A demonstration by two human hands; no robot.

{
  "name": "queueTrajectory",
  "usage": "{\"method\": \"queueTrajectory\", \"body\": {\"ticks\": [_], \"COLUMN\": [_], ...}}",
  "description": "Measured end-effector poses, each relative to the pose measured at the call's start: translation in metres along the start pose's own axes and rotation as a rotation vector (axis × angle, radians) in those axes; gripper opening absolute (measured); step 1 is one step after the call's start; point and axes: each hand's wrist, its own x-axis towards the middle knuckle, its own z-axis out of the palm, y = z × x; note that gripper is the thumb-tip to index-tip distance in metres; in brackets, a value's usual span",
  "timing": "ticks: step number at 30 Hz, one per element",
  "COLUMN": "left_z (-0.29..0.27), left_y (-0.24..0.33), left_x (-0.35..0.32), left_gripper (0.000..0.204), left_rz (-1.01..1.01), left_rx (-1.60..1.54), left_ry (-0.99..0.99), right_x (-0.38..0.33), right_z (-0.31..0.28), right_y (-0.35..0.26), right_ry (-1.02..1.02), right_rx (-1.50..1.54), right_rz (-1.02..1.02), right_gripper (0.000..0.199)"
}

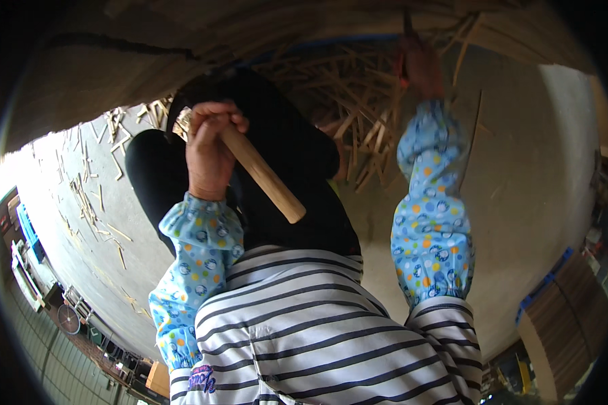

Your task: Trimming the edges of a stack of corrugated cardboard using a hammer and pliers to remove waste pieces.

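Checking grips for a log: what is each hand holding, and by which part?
The left hand grips a wooden-handled tool high on its handle, near the head. The right hand is closed around a thin stick above the strip pile.

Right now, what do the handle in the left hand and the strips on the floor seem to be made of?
The handle in the left hand looks like smooth, pale, unpainted wood, round with a plain cut end. The strips look like split bamboo or thin wood: straw-coloured, flat, matte.

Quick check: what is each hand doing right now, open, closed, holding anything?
Left hand: closed on a light wooden tool handle.
Right hand: gripping a thin wooden strip, held upright.
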Motion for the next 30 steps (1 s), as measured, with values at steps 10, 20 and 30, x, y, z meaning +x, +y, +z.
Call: {"method": "queueTrajectory", "body": {"ticks": [10,20,30], "left_z": [0.009,0.004,0.0], "left_y": [-0.019,-0.018,-0.006], "left_x": [0.013,0.012,0.009], "left_gripper": [0.011,0.012,0.013], "left_rz": [-0.082,-0.056,-0.014], "left_rx": [-0.126,-0.072,-0.062], "left_ry": [-0.008,-0.034,-0.036], "right_x": [-0.154,-0.022,-0.018], "right_z": [-0.075,-0.021,-0.006], "right_y": [0.197,0.07,0.031], "right_ry": [0.095,0.118,0.058], "right_rx": [-0.428,0.019,0.208], "right_rz": [0.553,0.229,0.214], "right_gripper": [0.034,0.034,0.033]}}
